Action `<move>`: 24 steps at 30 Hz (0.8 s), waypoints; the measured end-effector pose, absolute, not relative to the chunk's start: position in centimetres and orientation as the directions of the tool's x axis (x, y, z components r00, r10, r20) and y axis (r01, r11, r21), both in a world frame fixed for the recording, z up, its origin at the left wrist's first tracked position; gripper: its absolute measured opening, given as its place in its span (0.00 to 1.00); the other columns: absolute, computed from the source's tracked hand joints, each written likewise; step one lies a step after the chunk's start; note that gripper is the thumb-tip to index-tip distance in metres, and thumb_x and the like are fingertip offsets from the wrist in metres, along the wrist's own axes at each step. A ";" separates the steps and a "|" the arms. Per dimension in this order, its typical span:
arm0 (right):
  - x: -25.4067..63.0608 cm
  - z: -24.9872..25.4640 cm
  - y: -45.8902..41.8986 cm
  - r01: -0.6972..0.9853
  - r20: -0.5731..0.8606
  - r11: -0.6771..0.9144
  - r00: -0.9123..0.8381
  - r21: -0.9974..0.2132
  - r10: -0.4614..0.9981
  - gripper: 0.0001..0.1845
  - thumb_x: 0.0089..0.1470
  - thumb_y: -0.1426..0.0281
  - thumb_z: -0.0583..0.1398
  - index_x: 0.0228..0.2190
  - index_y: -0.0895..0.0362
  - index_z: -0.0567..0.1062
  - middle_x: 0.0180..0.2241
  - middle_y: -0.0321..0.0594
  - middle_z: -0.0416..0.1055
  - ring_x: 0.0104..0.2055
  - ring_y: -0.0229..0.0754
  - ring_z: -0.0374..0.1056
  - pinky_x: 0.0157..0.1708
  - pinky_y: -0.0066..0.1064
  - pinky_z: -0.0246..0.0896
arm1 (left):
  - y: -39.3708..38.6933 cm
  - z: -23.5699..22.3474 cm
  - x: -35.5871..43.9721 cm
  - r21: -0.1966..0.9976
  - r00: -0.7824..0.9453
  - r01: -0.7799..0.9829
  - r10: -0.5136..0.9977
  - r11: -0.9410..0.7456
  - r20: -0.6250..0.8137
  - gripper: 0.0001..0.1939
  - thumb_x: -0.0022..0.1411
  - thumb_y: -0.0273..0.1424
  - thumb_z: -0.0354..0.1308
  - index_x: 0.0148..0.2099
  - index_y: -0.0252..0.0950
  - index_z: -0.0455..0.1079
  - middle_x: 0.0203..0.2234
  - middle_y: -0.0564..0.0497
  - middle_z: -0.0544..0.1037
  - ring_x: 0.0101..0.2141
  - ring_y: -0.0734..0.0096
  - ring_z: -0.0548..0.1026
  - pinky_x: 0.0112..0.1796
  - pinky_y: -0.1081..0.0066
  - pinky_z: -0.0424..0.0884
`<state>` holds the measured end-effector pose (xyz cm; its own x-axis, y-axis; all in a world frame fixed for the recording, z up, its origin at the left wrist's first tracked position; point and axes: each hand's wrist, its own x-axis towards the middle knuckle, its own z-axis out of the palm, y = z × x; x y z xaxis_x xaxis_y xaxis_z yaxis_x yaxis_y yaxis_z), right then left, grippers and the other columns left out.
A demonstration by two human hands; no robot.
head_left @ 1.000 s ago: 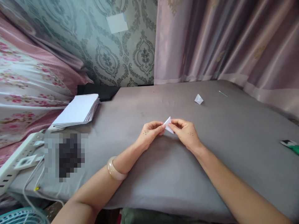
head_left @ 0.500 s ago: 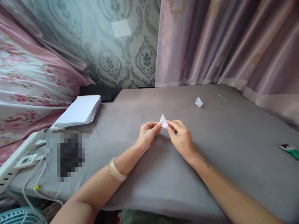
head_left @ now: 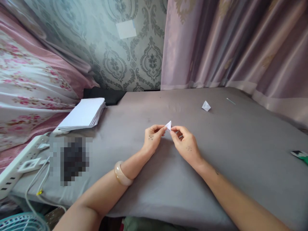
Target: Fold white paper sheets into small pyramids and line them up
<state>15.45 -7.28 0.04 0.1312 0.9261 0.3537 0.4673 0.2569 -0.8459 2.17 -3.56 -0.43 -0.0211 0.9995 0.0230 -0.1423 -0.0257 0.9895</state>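
A small piece of folded white paper (head_left: 169, 125), pointed at the top, is held just above the grey cloth surface (head_left: 144, 179). My left hand (head_left: 154, 136) pinches its left side between thumb and fingers. On the other side, the thumb and index finger of my right hand (head_left: 185, 139) close on its lower right edge. The fingertips hide the paper's lower part. Farther back to the right sits another folded white paper piece (head_left: 206, 106), apart from both hands.
At the left lies a stack of white paper (head_left: 83, 112), in front of a black flat item (head_left: 106, 95). A white power strip (head_left: 21, 157) with cables runs along the left edge. A thin white stick (head_left: 231, 101) lies back right; a green packet (head_left: 300, 156) lies far right.
The folded paper has turned between my fingers, its point now leaning right and showing a narrower face. Both hands remain on it; the view has shifted slightly.
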 end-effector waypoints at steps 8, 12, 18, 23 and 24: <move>16.5 -0.2 -6.1 0.259 0.154 0.116 0.130 -0.959 0.980 0.17 0.51 0.55 0.60 0.33 0.56 0.76 0.32 0.40 0.75 0.32 0.40 0.68 0.33 0.32 0.62 | -4.0 -0.6 2.3 0.989 0.013 -0.022 0.989 -0.145 0.146 0.09 0.51 0.36 0.66 0.31 0.33 0.77 0.23 0.51 0.76 0.26 0.74 0.70 0.32 0.72 0.65; 17.3 0.5 -5.9 0.085 -0.052 -0.058 0.071 -0.995 0.996 0.18 0.47 0.54 0.63 0.30 0.56 0.75 0.25 0.34 0.70 0.23 0.33 0.60 0.21 0.25 0.53 | -4.2 -0.4 2.1 0.987 0.051 0.007 0.985 -0.163 0.162 0.11 0.51 0.37 0.67 0.31 0.33 0.77 0.25 0.50 0.76 0.28 0.74 0.70 0.33 0.72 0.65; 18.4 1.3 -6.0 -0.198 -0.289 -0.351 -0.284 -0.915 0.914 0.18 0.47 0.54 0.65 0.30 0.55 0.71 0.21 0.30 0.66 0.16 0.28 0.53 0.13 0.21 0.42 | -4.0 0.4 1.6 0.927 0.396 -0.308 0.915 0.213 -0.079 0.23 0.54 0.47 0.63 0.43 0.32 0.75 0.25 0.51 0.72 0.26 0.77 0.68 0.31 0.73 0.64; 18.5 1.1 -6.0 -0.169 -0.236 -0.309 -0.347 -0.936 0.908 0.19 0.50 0.53 0.63 0.28 0.57 0.72 0.21 0.32 0.67 0.17 0.28 0.57 0.14 0.20 0.48 | -3.6 0.4 1.0 0.922 0.532 -0.226 0.833 0.314 -0.153 0.19 0.53 0.45 0.65 0.32 0.31 0.73 0.20 0.54 0.68 0.21 0.81 0.63 0.24 0.76 0.57; 18.5 1.1 -6.0 -0.158 -0.238 -0.307 -0.346 -0.939 0.907 0.19 0.50 0.53 0.63 0.28 0.57 0.72 0.21 0.32 0.67 0.17 0.28 0.57 0.14 0.20 0.48 | -3.5 0.4 0.8 0.929 0.532 -0.204 0.831 0.310 -0.161 0.18 0.52 0.44 0.65 0.31 0.32 0.72 0.19 0.55 0.67 0.20 0.82 0.62 0.23 0.76 0.56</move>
<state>18.51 -5.95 1.07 -0.3463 0.9074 -0.2382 -0.1581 -0.3068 -0.9385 0.83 -3.53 0.43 0.5320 0.8313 -0.1608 -0.2039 0.3101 0.9286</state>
